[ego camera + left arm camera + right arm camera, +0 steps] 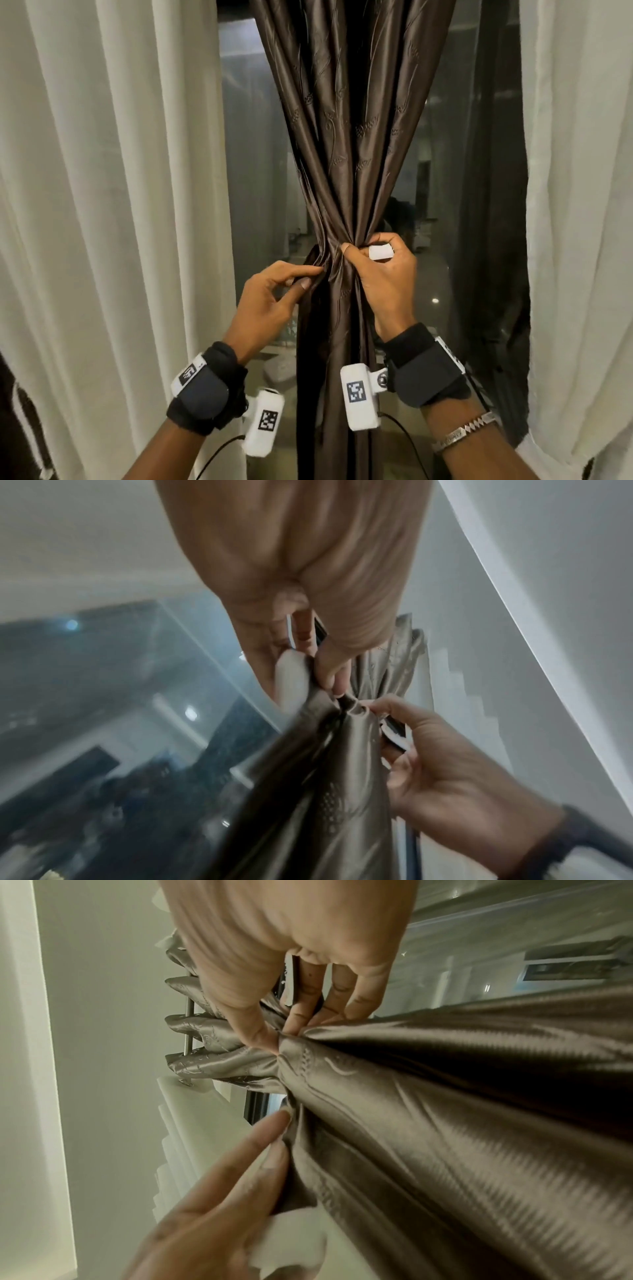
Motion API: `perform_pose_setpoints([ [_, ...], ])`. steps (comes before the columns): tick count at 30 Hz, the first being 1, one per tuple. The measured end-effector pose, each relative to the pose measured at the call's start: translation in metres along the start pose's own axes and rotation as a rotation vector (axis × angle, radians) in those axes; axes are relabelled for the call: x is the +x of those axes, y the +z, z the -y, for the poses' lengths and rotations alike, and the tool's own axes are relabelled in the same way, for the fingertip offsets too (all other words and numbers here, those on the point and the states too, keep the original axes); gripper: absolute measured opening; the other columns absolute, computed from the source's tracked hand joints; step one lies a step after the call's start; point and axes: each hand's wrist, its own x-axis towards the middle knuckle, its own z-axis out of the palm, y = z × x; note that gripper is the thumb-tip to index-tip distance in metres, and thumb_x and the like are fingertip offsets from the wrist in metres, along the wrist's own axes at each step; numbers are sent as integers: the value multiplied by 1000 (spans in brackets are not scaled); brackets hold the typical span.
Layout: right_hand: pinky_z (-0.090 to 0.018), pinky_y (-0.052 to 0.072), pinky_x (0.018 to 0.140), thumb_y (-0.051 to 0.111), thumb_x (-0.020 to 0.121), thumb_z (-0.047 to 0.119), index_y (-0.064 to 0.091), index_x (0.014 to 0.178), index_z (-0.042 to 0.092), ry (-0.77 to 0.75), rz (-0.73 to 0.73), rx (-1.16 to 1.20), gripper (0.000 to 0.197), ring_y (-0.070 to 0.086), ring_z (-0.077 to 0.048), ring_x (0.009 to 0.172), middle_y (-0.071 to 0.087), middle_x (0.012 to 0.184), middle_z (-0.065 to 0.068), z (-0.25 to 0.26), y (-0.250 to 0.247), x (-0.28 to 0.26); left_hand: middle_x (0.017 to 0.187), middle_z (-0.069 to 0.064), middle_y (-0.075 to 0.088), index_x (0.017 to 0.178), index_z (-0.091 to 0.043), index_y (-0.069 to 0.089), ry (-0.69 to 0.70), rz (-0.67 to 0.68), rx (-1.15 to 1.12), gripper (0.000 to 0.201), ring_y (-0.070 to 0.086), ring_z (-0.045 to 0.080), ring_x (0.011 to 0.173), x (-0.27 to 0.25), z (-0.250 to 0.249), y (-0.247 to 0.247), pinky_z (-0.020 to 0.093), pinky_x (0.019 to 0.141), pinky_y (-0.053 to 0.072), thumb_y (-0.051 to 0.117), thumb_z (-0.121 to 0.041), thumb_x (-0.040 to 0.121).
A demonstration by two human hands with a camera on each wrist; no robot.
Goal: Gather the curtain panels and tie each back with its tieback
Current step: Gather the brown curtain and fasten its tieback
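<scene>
While both hands [267, 301] [383, 274] pinch gathered brown curtain [342, 171], white sheers [102, 205] flank dark window glass [253, 171].

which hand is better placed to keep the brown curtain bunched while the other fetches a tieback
Right. The right hand already wraps the brown curtain at its gathered waist, while the left hand only pinches a fold at the edge, so it could probably let go.

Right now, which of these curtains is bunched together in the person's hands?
The shiny dark brown patterned curtain in the middle. Left hand and right hand pinch it at its gathered waist; the white curtains either side hang loose.
</scene>
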Motion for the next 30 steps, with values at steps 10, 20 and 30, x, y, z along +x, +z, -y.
perform_pose_setpoints([
  [10,-49,65,84,90,84,21,67,107,17,18,102,3,32,78,-30,84,80,86,-8,1,2,-7,122,4,77,125,-12,78,-40,218,-288,28,74,20,116,-4,-57,-27,27,102,58,71,-4,98],
  [20,-33,62,89,66,101,2,60,126,27,79,441,-36,36,74,-7,100,75,113,0,9,-26,-11,115,-13,69,112,-25,81,295,95,186,18,65,12,113,22,-61,10,31,98,55,77,-32,96],
  [30,-62,62,90,47,111,12,36,142,47,-115,588,-291,49,74,-36,108,71,119,-6,23,-45,-7,101,-9,76,112,-18,79,213,186,14,15,73,12,98,42,-60,18,22,87,56,74,-23,99],
])
